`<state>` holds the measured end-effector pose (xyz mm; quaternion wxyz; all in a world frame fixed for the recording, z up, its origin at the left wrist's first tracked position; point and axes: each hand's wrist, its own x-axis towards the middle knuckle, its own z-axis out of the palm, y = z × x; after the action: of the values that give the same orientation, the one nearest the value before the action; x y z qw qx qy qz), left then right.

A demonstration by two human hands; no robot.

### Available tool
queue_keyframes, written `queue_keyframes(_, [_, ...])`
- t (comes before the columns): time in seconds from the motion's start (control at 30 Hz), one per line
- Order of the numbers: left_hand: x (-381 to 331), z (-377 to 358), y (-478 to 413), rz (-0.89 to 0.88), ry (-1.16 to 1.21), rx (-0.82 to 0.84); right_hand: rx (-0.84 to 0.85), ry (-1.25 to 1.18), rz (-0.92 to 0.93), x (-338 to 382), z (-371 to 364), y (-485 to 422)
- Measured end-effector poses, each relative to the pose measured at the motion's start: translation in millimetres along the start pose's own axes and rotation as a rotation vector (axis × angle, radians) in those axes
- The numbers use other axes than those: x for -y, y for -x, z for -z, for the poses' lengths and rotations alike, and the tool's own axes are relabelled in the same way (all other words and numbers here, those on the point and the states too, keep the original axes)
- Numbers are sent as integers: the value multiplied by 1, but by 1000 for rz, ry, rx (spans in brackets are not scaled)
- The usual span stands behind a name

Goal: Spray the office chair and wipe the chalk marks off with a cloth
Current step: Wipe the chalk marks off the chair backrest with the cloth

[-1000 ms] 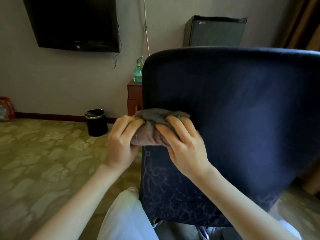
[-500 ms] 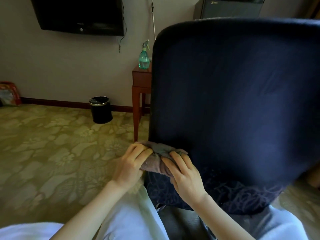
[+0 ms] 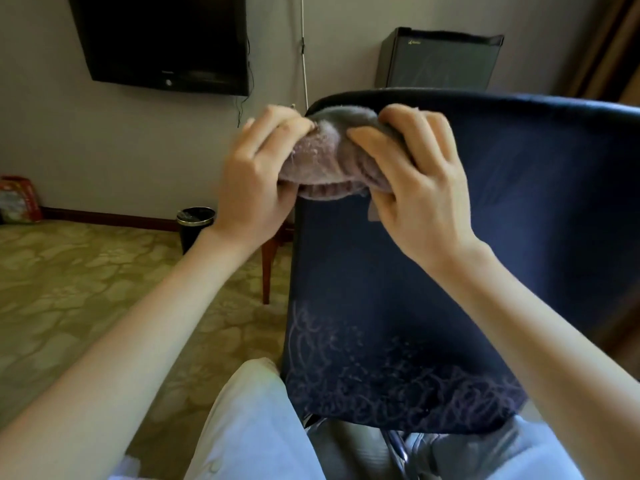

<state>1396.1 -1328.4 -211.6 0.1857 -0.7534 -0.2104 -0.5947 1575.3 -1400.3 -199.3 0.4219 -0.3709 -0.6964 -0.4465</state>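
Fingers (image 3: 367, 137) of the right hand (image 3: 426, 195) and of the left hand (image 3: 254, 178) are curled round a bunched grey cloth (image 3: 325, 157), gripping it from both sides. Nearest, scribbled chalk marks (image 3: 381, 393) cover the lower part of the dark blue office chair (image 3: 502, 254) backrest. The cloth lies against the backrest's upper left corner. Farther left, a black bin (image 3: 194, 226) stands by the wall. A television (image 3: 166, 39) hangs on the far wall.

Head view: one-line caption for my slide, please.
Left hand and right hand grip a cloth at the chair's top edge; chalk marks show below.
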Motion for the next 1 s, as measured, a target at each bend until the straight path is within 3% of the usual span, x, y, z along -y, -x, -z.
queue_keyframes(0.2, [-5,-5,15,-27,-35,39,60,20,27,-6,0,21])
queue_keyframes(0.57, [2,-63,200,128,18,240,401,-59,-50,32,-59,205])
queue_keyframes(0.8, [3,-69,264,218,21,559,610,-130,-201,67,-78,279])
queue_keyframes(1.0, [-13,-65,233,250,51,451,490,-138,-229,56,-56,232])
